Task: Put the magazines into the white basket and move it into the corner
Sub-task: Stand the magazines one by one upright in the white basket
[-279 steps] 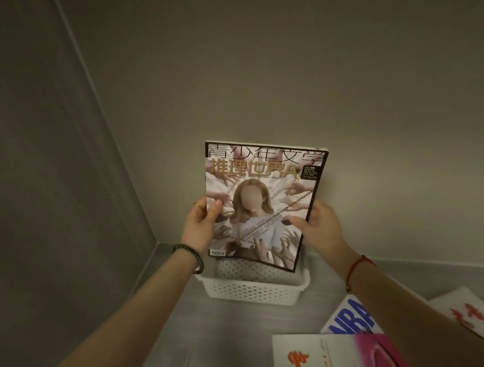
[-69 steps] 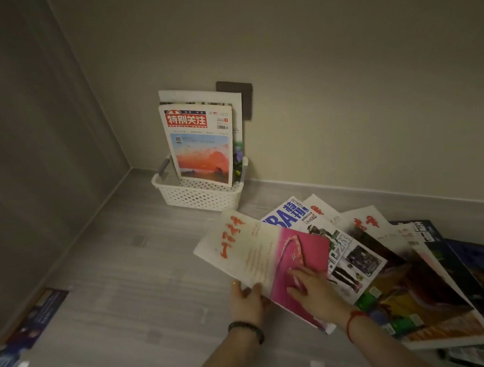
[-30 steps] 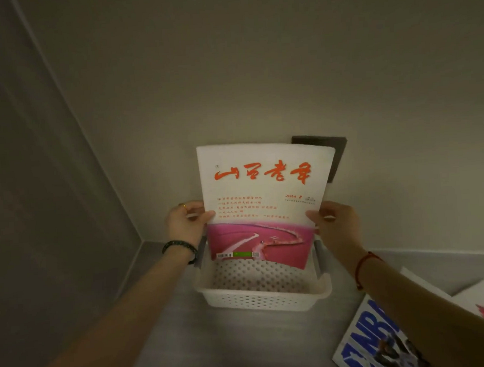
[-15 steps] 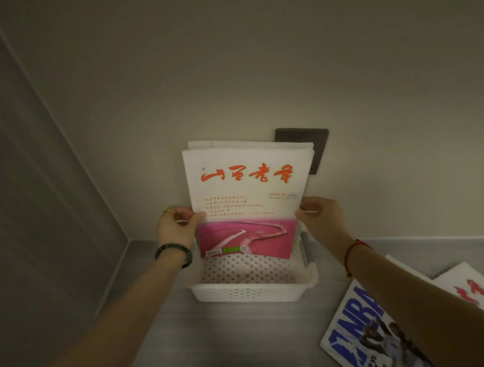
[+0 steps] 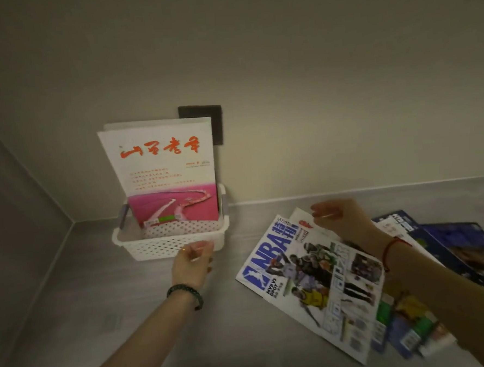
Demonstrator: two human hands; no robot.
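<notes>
The white perforated basket stands on the floor against the back wall, a little right of the corner. A white and pink magazine with red characters stands upright in it, in front of other magazines. My left hand hovers just in front of the basket's front wall, fingers loosely curled, holding nothing. My right hand hangs above the pile on the floor, empty, over the far edge of the NBA magazine.
Several more magazines lie fanned out on the grey floor to the right of the NBA one. A dark wall plate sits behind the basket. The room's corner is to the basket's left.
Both hands have let go of the white and pink magazine, which now stands in the basket. They have drawn back, the right one toward the pile on the floor.
</notes>
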